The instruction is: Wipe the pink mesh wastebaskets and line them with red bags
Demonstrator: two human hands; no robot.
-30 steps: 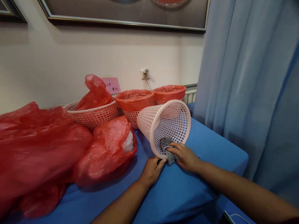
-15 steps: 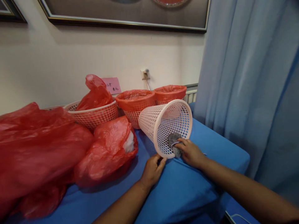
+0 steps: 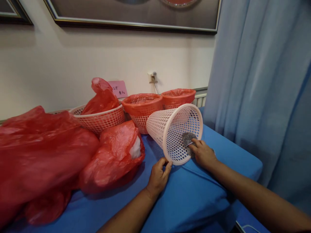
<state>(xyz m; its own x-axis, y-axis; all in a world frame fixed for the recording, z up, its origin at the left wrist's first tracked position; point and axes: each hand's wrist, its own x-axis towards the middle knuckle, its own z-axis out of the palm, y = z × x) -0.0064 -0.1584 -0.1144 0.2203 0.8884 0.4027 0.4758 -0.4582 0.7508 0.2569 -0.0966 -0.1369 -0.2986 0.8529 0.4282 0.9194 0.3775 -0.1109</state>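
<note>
A pale pink mesh basket lies on its side on the blue surface, its open mouth facing me. My left hand grips the lower left of the rim, fingers curled on it. My right hand reaches into the mouth at the lower right and presses a grey cloth against the inside wall, fingers closed on it.
Red plastic bags fill the left side, one with something white inside. Three more mesh baskets with red liners stand along the wall behind. A blue curtain hangs at the right, close to the surface's edge.
My right hand has slid the grey cloth from the rim's lower left to the right and deeper inside the basket. The basket has shifted slightly right. My left hand stays on the rim.
</note>
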